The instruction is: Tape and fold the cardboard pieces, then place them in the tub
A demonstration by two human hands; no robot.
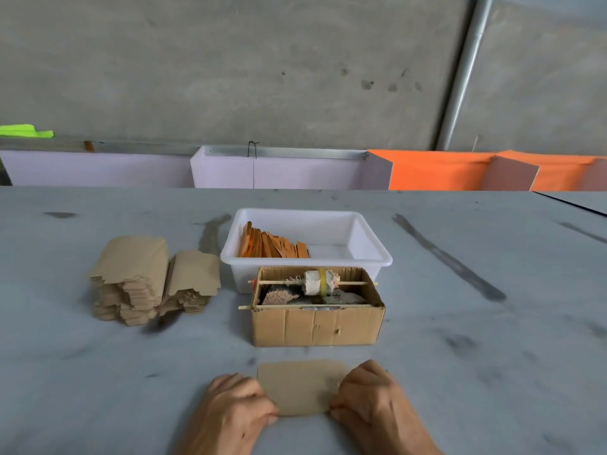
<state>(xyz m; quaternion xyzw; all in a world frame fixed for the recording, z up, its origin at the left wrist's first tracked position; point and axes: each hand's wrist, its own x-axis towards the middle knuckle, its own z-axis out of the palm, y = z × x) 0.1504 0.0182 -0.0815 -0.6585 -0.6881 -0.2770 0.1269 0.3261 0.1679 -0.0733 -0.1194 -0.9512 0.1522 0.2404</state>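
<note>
left hand (235, 410) and right hand (368, 397) pinching opposite ends of flat card (300, 387) on table (98, 372), near edge. tub (368, 257) behind box (315, 323), folded pieces (272, 246) inside. stack (147, 280) left.

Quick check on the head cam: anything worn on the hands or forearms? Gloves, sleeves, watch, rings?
Nothing visible. The left hand and right hand are bare: no gloves, rings or markings. Both wrists and the forearm parts in frame show no sleeve, watch or band.

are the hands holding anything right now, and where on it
Yes: a flat cardboard piece on the table. The left hand grips its left edge, and the right hand grips its right edge.
</note>
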